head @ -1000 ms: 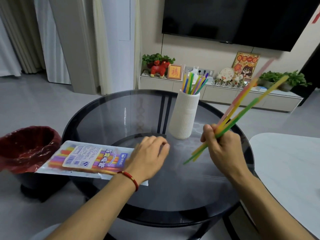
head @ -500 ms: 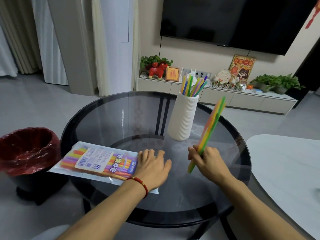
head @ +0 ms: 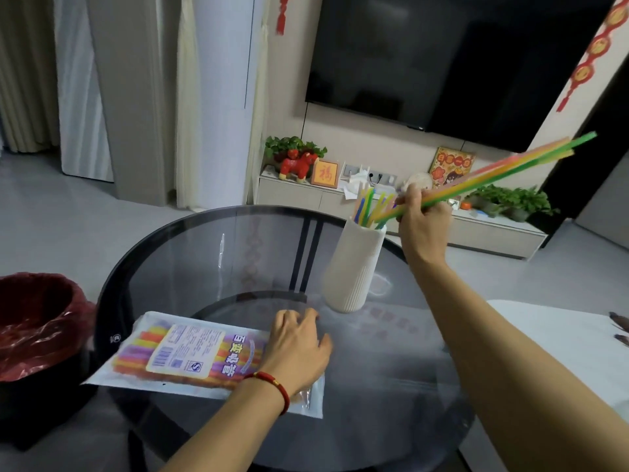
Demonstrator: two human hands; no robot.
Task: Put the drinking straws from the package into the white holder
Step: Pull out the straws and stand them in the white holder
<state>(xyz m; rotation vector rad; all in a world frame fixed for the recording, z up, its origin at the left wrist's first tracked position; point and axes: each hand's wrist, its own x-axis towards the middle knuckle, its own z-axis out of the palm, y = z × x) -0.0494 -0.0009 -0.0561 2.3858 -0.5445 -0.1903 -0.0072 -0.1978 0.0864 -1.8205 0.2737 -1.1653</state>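
Raised from low over the tabletop (head: 204,253), the right hand (head: 422,216) now clamps a straw bundle (head: 493,175) slanted, its lower ends at the white holder (head: 354,267) mouth for dropping in. Left hand (head: 296,349) lies flat, fingers spread, pinning the package (head: 183,352) near the front-left edge.

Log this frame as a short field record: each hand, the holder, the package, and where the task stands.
right hand: grips a bundle of straws, raised and tilted, lower ends at the holder's mouth
left hand: resting flat on the package's open end
white holder: upright on the glass table, already has several straws in it
package: lying flat, coloured straws visible inside
red-lined bin: beside the table, on the left
task stage: bundle not yet released into holder
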